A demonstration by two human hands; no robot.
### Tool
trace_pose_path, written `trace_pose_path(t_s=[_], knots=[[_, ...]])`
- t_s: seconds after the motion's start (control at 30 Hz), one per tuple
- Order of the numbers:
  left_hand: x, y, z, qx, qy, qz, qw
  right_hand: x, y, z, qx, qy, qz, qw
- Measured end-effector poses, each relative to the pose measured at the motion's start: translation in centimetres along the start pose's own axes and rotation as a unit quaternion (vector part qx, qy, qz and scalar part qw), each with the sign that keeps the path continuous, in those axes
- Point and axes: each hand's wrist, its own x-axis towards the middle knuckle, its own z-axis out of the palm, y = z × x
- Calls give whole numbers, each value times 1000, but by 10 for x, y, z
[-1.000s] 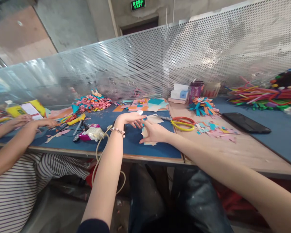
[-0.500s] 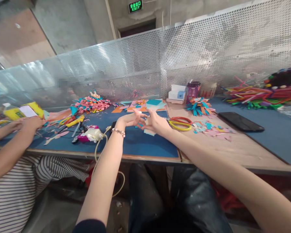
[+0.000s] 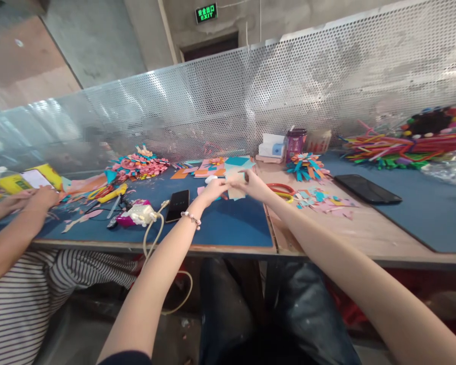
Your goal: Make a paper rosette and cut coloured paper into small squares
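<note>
My left hand (image 3: 214,188) and my right hand (image 3: 254,185) meet above the blue mat (image 3: 231,223), both pinched on a pale beige paper piece (image 3: 235,192) held between them, lifted off the mat. A bead bracelet (image 3: 191,218) sits on my left wrist. A black phone (image 3: 178,206) lies on the mat just left of my left hand. Red and yellow scissors (image 3: 283,191) lie right behind my right hand.
A stack of coloured paper sheets (image 3: 220,166) lies behind my hands. Paper scraps (image 3: 323,199) litter the wooden tabletop, with a second phone (image 3: 367,189) further right. A glue gun (image 3: 137,213) with cord lies left. A person in a striped shirt (image 3: 30,294) works at my left.
My hands rose from the mat and moved further back, lifting the beige paper between them. The black phone under my left hand is uncovered now.
</note>
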Motion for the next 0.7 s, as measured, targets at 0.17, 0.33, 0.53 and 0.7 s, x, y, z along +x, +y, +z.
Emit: trace_pose_path(t_s=[0.17,0.33,0.53,0.7], knots=[[2,4,-1,-5,39,5,999,1,-2,-6,163,-17,81,983],[-6,10,4,-141,-62,-51,987,-5,-10,2,347,9,189,918],[-7,6,1,-247,-153,-112,950,-9,-10,8,348,13,205,915],[-7,7,-1,-256,-127,-97,953,-6,1,6,328,62,225,915]])
